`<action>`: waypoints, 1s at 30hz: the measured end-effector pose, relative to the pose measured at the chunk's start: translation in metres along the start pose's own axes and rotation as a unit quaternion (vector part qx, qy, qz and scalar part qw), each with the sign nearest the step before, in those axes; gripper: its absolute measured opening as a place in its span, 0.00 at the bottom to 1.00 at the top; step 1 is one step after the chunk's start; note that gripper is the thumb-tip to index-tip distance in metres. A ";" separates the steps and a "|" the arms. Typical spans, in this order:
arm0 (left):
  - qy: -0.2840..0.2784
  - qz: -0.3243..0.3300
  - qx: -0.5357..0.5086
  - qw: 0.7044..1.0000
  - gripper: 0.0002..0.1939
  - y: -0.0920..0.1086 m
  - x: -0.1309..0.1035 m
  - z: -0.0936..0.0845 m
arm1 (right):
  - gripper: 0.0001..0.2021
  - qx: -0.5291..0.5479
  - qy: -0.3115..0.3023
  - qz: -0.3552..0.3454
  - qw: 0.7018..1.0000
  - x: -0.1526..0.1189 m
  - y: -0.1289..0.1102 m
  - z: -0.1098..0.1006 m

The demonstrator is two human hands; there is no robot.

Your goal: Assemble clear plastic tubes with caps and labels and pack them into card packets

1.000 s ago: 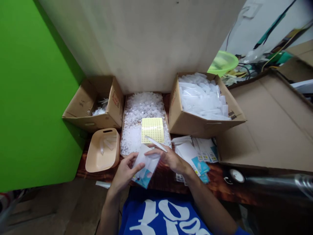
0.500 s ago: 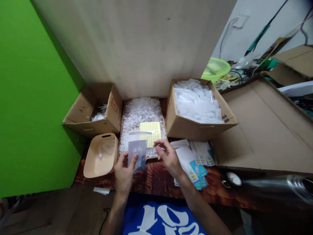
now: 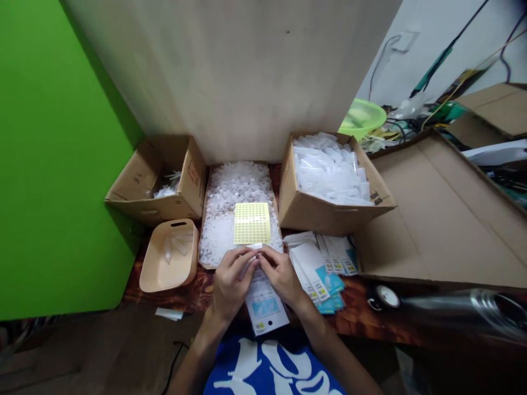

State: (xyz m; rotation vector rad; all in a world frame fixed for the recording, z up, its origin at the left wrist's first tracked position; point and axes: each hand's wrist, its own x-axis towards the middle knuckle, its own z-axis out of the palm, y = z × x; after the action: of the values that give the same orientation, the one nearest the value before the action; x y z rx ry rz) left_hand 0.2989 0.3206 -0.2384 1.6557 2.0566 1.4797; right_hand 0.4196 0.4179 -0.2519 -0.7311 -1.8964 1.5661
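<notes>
A white and blue printed packet (image 3: 265,307) hangs below both hands, its holed end toward my body. My left hand (image 3: 234,280) pinches its far end from the left. From the right, my right hand (image 3: 282,274) closes on the same end, the fingertips of both hands meeting there. Just beyond them a yellow sticker sheet (image 3: 252,222) lies on a shallow tray (image 3: 222,189) of small clear pieces. Similar white and blue packets (image 3: 315,274) are piled to the right of my right hand.
A beige bin (image 3: 154,274) with a few clear tubes stands left. Behind are an open carton (image 3: 160,208) at left and a carton (image 3: 329,216) of clear sleeves at right. A metal flask (image 3: 453,312) lies at far right.
The packet has turned, now showing its white and blue printed face with the holed end toward me. My right hand has come in to meet my left hand at its far edge.
</notes>
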 end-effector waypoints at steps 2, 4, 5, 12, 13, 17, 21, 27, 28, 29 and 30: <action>0.001 0.003 -0.009 1.000 0.10 -0.002 0.005 0.005 | 0.11 -0.020 -0.016 -0.008 1.000 -0.004 -0.001 0.000; 0.005 -0.006 -0.023 1.000 0.08 -0.002 0.008 0.009 | 0.11 -0.049 -0.023 -0.014 0.998 -0.007 -0.001 -0.001; 0.006 -0.015 -0.031 0.999 0.07 -0.002 0.008 0.010 | 0.12 -0.064 -0.023 -0.023 0.997 -0.008 -0.001 -0.001; -0.039 -0.053 -0.108 0.992 0.06 -0.004 0.012 0.005 | 0.13 -0.180 -0.014 -0.129 0.975 -0.006 0.012 -0.009; -0.048 -0.052 -0.111 0.991 0.07 -0.004 0.013 0.003 | 0.14 -0.191 -0.016 -0.142 0.971 -0.005 0.013 -0.010; -0.070 -0.056 -0.108 0.990 0.07 -0.004 0.016 -0.002 | 0.15 -0.232 -0.025 -0.188 0.954 -0.002 0.016 -0.012; -0.056 -0.044 -0.095 0.993 0.06 -0.004 0.015 0.000 | 0.15 -0.253 -0.022 -0.206 0.945 0.000 0.015 -0.008; -0.019 -0.184 -0.209 0.960 0.10 -0.009 0.027 0.000 | 0.15 -0.193 0.018 -0.205 0.959 0.000 0.010 -0.003; 0.011 -0.215 -0.236 0.948 0.11 -0.013 0.036 -0.007 | 0.16 -0.174 0.030 -0.205 0.963 0.000 0.008 -0.004; 0.054 -0.233 -0.256 0.937 0.12 -0.019 0.047 -0.018 | 0.16 -0.157 0.046 -0.202 0.966 -0.001 0.007 -0.006; 0.108 -0.234 -0.268 0.928 0.12 -0.025 0.063 -0.032 | 0.16 -0.146 0.064 -0.195 0.968 -0.001 0.006 -0.009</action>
State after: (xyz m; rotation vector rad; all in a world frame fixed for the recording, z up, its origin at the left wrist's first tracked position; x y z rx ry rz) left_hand 0.2370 0.3530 -0.2117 0.7656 1.7322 1.8621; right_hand 0.4273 0.4240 -0.2568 -0.5204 -2.0451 0.9906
